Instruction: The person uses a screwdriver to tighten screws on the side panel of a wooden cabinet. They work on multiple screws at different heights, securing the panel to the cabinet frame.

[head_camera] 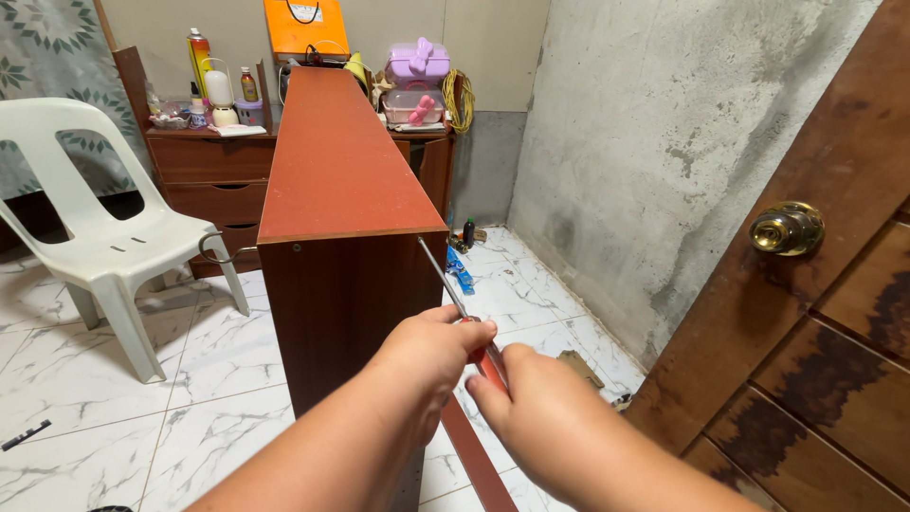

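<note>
Currently both hands are on one screwdriver [464, 318] — red handle, thin metal shaft. Left hand [431, 351] is closed around the upper end of the handle, fingers curled tight and pinching it, with the shaft coming out past the knuckles. Right hand [536, 412] sits just below, fingers pressed together on the lower end of the handle; most of the handle is hidden between the two hands. Shaft slants up and left, and its tip meets the top right corner of the cabinet [341, 190], right where the orange-red upper panel joins the dark brown end face. Cannot tell whether the tip sits in a screw head — too small. Another screw head shows near the top left corner of that end face. Cabinet is long and narrow, running away from the camera toward a wooden dresser [213, 171] loaded with bottles and small containers. White plastic chair [104, 237] stands to the left on the marble-pattern tile floor [218, 360]. Blue tool [460, 272] lies on the floor just right of the cabinet, near the concrete wall. Wooden door with a brass knob [787, 228] fills the right edge.
</note>
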